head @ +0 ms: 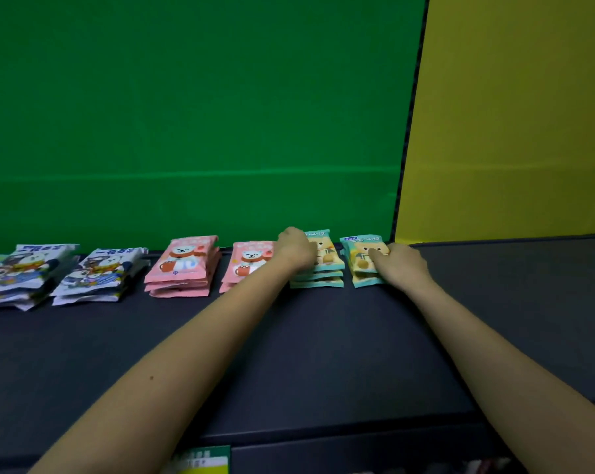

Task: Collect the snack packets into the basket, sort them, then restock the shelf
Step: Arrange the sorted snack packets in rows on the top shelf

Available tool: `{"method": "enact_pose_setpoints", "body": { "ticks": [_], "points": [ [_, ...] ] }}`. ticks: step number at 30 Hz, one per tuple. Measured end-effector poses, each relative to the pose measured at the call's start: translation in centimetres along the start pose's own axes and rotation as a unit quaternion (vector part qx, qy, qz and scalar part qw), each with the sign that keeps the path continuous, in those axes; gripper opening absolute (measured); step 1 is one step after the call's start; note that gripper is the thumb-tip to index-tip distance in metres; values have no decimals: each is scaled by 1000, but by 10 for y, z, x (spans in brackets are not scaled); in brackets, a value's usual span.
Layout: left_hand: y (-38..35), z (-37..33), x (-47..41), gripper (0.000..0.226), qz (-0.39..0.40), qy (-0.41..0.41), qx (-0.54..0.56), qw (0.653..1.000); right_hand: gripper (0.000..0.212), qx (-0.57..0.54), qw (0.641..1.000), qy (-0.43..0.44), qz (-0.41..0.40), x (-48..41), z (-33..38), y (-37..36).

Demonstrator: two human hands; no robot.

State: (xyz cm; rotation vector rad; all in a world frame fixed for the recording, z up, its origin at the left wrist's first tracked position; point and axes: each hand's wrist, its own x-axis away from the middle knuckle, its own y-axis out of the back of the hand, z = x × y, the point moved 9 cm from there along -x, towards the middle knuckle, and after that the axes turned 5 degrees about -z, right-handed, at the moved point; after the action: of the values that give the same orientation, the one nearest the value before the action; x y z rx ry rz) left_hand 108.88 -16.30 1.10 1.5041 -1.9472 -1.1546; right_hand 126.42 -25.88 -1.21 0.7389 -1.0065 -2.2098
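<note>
Left hand (296,249) curls over left teal stack (318,279); right hand (404,265) seemingly pinches glossy right teal stack (359,260).

Left hand (296,249), right hand (404,265) — holding teal stacks (318,279).

A dark shelf (323,354) bears one row of packets; blue-white stacks (29,271), pink stacks (183,265), teal stacks (318,278).

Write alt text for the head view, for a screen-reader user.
Two bare arms reach across a dark shelf, left hand on the left teal stack of snack packets, right hand on the right teal stack. Left of these, two pink stacks and two blue-and-white stacks continue the row before a green backdrop and a yellow panel.
</note>
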Motion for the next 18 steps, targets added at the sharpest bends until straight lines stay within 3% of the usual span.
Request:
{"method": "enact_pose_setpoints", "body": {
  "ticks": [3, 7, 12, 18],
  "points": [
    [27, -13, 9, 37, -38, -106, -35, 993, 53, 26, 998, 49, -40, 5, 11, 15],
    [89, -5, 36, 26, -124, -223, -72, 964, 36, 21, 980, 182, -80, 30, 64, 39],
    [164, 74, 71, 24, -210, -202, -182, 939, 26, 39, 951, 299, -67, 92, 159, 29],
    [254, 214, 119, 23, -255, -122, -201, 938, 24, 30, 928, 372, -2, 177, 270, -22]
  ]
}}
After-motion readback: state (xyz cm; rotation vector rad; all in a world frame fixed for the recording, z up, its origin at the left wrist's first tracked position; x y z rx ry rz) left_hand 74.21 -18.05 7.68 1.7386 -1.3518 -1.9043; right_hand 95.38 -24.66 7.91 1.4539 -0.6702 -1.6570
